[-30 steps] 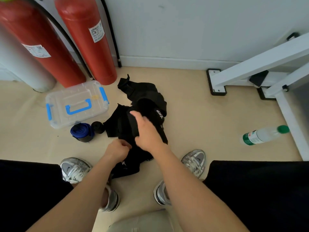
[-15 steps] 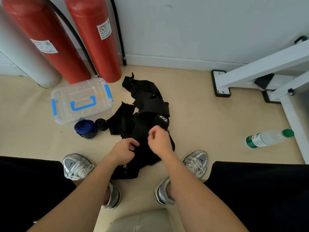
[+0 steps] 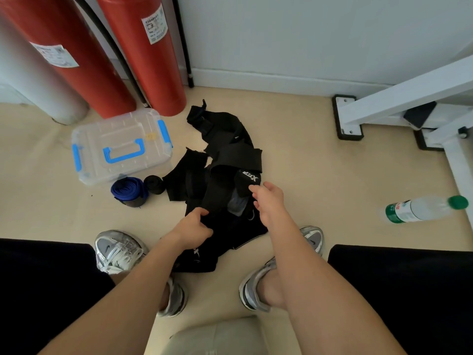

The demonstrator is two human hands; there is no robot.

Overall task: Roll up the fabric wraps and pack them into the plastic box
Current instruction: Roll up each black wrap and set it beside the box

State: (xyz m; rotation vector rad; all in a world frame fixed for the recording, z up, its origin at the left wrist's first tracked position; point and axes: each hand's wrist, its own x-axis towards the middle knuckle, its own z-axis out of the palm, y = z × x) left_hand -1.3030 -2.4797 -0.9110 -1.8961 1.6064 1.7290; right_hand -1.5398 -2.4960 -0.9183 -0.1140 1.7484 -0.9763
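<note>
Just beyond your shoes, your left grip curls round the near end of the tangled black wraps, probably anchoring it on the floor. Your right grip hovers open and empty, seemingly to free a strap. Farther left, a blue roll and a black roll lie beside the lidded plastic box, likely staged for packing.

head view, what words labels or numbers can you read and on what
"XTEP", upside down, white on the black wrap.
Label on the left red cylinder: too small to read.
Label on the right red cylinder: too small to read.
Green label on the water bottle: blurred.
</note>
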